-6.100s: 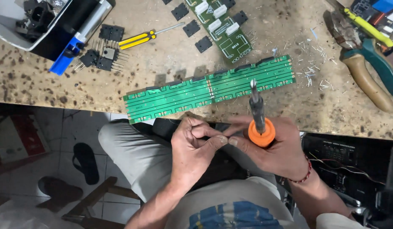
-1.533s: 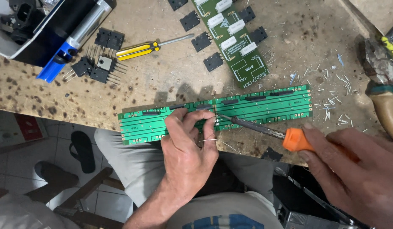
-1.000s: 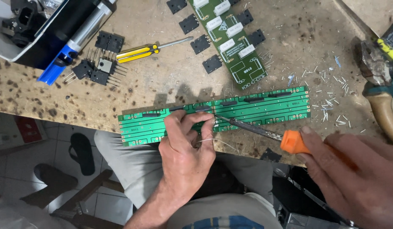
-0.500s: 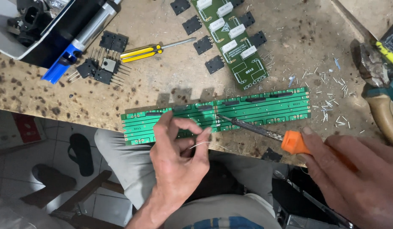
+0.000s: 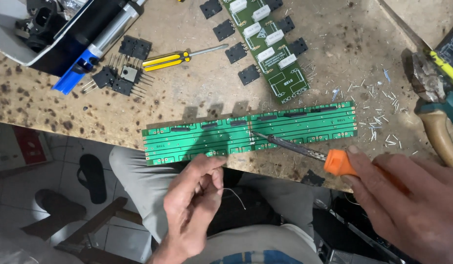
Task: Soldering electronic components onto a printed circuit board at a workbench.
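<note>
Right hand (image 5: 412, 195) grips soldering iron (image 5: 334, 159), tip on long green board (image 5: 251, 133) at surface (image 5: 197, 93) edge | left hand (image 5: 192, 205) fingers pinch solder wire (image 5: 236, 195), clear of board | advise: feed wire to heated joint, steady board.

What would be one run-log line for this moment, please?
left hand: pinches solder wire | right hand: holds soldering iron | tip on long green circuit board
</note>
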